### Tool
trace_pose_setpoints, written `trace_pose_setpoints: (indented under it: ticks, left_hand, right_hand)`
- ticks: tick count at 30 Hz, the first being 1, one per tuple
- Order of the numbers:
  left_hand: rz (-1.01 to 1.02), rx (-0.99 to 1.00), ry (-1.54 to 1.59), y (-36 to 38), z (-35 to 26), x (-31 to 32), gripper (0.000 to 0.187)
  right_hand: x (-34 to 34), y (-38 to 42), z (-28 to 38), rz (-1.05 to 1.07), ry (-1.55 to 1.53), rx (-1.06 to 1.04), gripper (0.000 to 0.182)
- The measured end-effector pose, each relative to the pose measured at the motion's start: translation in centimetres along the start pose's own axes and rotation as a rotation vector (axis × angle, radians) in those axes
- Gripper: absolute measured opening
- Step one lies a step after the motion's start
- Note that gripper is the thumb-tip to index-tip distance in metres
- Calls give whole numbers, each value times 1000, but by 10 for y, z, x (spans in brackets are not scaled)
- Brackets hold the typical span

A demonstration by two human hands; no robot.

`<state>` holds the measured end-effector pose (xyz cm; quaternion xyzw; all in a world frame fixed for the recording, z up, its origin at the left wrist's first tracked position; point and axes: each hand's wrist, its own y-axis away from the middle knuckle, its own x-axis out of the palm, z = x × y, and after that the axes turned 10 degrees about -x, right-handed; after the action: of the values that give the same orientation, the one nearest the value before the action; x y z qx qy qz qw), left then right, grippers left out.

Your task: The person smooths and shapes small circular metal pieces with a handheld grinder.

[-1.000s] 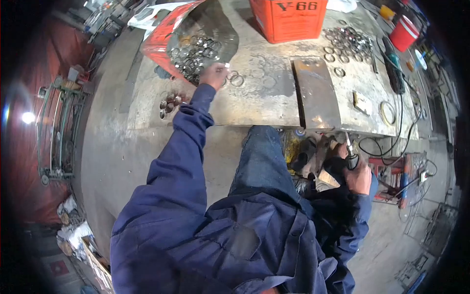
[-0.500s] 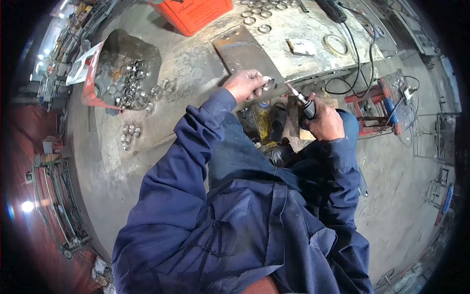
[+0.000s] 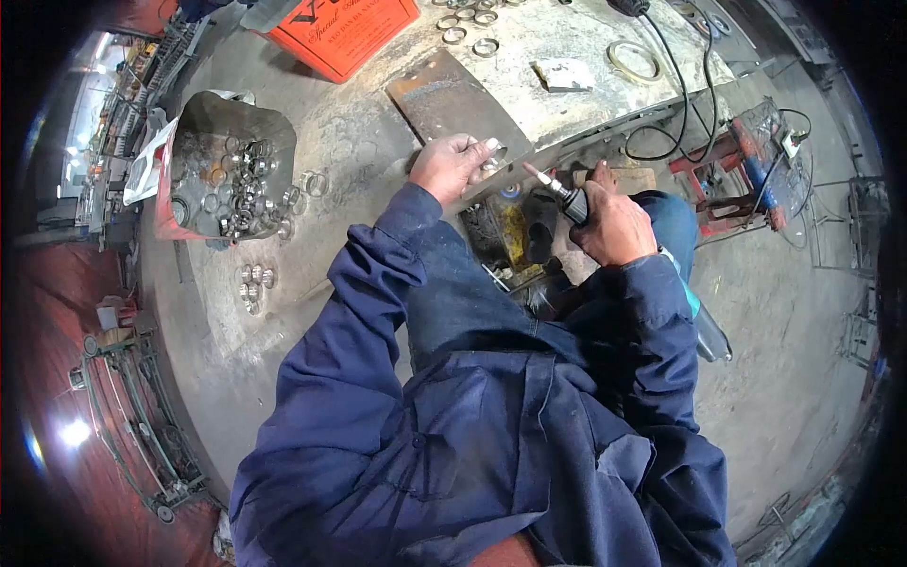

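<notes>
My left hand (image 3: 446, 170) pinches a small shiny metal ring (image 3: 491, 163) between thumb and fingers, just off the near edge of the workbench. Most of the ring is hidden by the fingers. My right hand (image 3: 616, 227) is wrapped round a die grinder (image 3: 573, 202) with a black front and a pointed tip. That tip is aimed at the ring with a small gap between them. Part of the grinder's teal body shows past my right sleeve. Beyond my left hand lies a rusty steel plate (image 3: 453, 94) on the bench.
To the left, an open-sided container (image 3: 194, 137) holds many metal rings. Several rings (image 3: 253, 283) stand in a group nearer me. At the back are a red-orange can (image 3: 345, 38), more loose rings (image 3: 486, 46) and a large ring (image 3: 633, 60). Black cables (image 3: 675, 80) hang beside a red stand (image 3: 699, 180).
The whole view has shifted a little. The grinder has turned slightly, and more of its teal body shows beside my right sleeve. Both hands keep their hold.
</notes>
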<state>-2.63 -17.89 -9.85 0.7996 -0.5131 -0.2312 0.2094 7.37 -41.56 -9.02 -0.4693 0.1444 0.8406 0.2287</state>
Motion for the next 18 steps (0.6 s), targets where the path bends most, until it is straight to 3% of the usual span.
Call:
trace_pose_setpoints:
  ticks: [4, 7, 18]
  left_hand:
    - [113, 24, 95, -6, -2, -5, 29]
    - [80, -33, 99, -4, -1, 2, 27]
    - [-20, 25, 115, 6, 2, 11, 21]
  right_hand:
    - [-4, 0, 2, 69, 12, 43, 40]
    - [-2, -1, 0, 70, 39, 16, 40]
    - [26, -29, 13, 0, 74, -9, 20]
